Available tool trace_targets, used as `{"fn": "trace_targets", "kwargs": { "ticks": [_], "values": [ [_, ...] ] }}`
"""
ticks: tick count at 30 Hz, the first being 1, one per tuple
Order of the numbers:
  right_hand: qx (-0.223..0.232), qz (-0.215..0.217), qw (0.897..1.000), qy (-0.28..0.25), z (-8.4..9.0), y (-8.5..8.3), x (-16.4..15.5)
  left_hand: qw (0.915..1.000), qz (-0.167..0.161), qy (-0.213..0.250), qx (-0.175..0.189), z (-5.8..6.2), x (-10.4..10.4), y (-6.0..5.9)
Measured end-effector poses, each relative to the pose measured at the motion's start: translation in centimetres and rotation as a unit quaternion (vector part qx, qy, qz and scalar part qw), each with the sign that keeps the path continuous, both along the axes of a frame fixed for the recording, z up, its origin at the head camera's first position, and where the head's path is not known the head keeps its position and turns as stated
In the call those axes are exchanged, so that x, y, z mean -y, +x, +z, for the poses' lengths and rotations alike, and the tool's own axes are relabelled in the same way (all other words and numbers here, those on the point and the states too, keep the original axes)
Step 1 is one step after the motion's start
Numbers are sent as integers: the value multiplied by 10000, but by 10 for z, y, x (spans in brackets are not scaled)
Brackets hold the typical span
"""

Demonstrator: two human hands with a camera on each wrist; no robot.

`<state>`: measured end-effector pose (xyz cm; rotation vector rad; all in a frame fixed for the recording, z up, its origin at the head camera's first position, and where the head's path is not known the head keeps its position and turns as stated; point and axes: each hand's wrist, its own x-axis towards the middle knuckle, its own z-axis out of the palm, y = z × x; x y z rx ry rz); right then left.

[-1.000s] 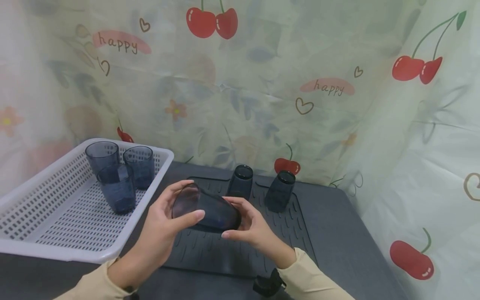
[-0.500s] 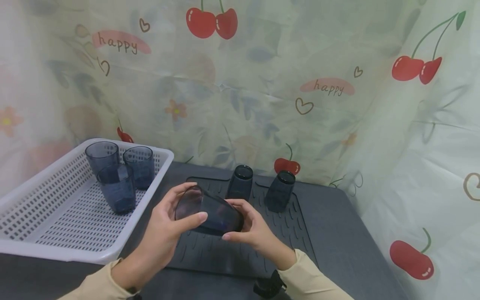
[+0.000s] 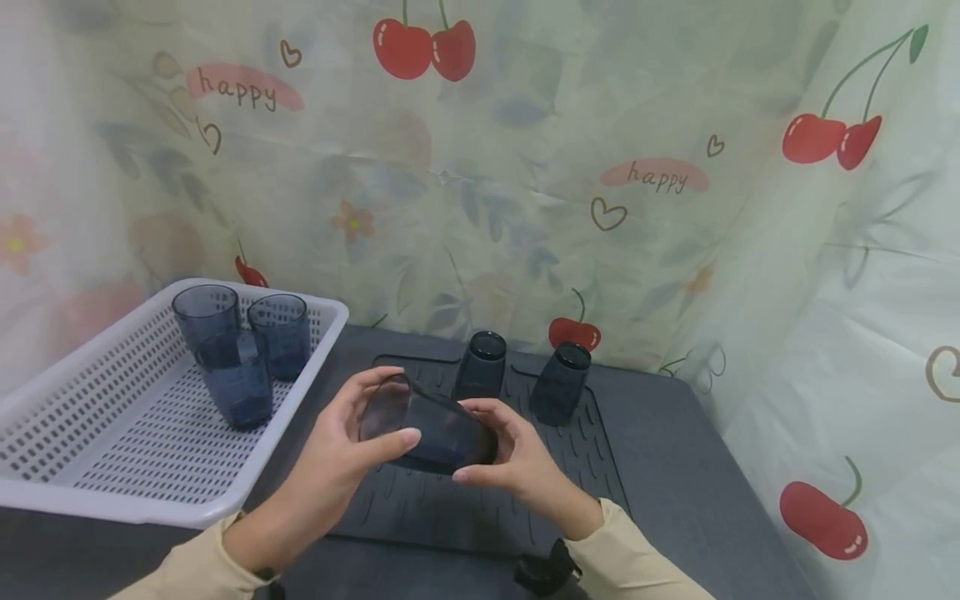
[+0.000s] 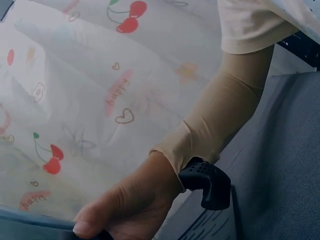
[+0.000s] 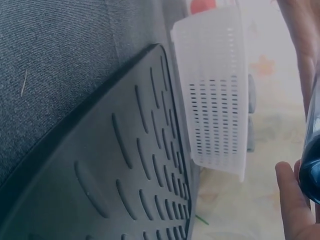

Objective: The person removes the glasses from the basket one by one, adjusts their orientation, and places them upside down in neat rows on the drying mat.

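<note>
Since the earlier frames, the dark tumbler (image 3: 427, 429) and both hands are seen shifted slightly to the right, and the glass's closed end is dipped a little lower. It is held on its side above the ribbed black mat (image 3: 577, 467), its open mouth turned toward the left and the viewer. The left hand (image 3: 341, 454) is curled round the rim end, thumb laid across the near side and fingers over the top. The right hand (image 3: 517, 458) is curled round the closed end, fingers above and thumb below. In the right wrist view only a fingertip and an edge of the tumbler (image 5: 312, 155) are shown against the mat (image 5: 100, 165) and the basket (image 5: 220, 100).

Two more tumblers (image 3: 480, 365) (image 3: 560, 382) are stood upside down at the back of the mat. Three upright tumblers (image 3: 240, 350) are kept in the far corner of the white perforated basket (image 3: 112, 467) on the left. Everything is set on a dark grey table (image 3: 690, 483) before a cherry-printed curtain (image 3: 525, 167).
</note>
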<state>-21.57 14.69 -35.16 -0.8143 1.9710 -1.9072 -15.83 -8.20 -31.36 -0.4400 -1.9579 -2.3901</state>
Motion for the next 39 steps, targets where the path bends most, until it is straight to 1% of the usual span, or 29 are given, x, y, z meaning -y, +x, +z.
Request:
{"fn": "trace_targets", "kwargs": {
  "ticks": [3, 6, 8, 11, 16, 20, 22, 25, 28, 32, 35, 39],
  "values": [
    [-16, -67, 10000, 23, 2, 0, -4, 9996, -66, -274, 69, 1, 3, -1],
    [-140, -165, 9998, 53, 5, 0, -8, 9983, -102, -565, 122, 0, 7, -1],
    [-271, -249, 9993, 72, 6, 0, -11, 9975, -176, -672, 147, 0, 9, -1],
    [-403, -275, 9988, -66, 7, -1, -15, 9962, -397, -724, 258, -3, 11, -2],
    [-395, -276, 9975, -520, 7, -1, -18, 9919, -855, -816, 470, -9, 14, -4],
    [-439, -383, 9957, -726, 10, 0, -17, 9879, -1161, -939, 425, -15, 14, -6],
    [-450, -475, 9949, -763, 12, 1, -16, 9861, -1265, -1035, 306, -18, 13, -7],
    [-466, -598, 9938, -816, 14, 3, -12, 9832, -1364, -1182, 277, -22, 10, -7],
    [-502, -621, 9929, -883, 15, 5, -10, 9802, -1410, -1352, 323, -24, 9, -7],
    [-549, -601, 9924, -919, 15, 4, -9, 9767, -1243, -1725, 306, -24, 11, -7],
    [-588, -683, 9917, -920, 14, 2, -11, 9732, -1051, -2036, 203, -26, 14, -8],
    [-628, -881, 9908, -814, 12, 0, -14, 9672, -979, -2344, 15, -29, 21, -10]
  ]
}}
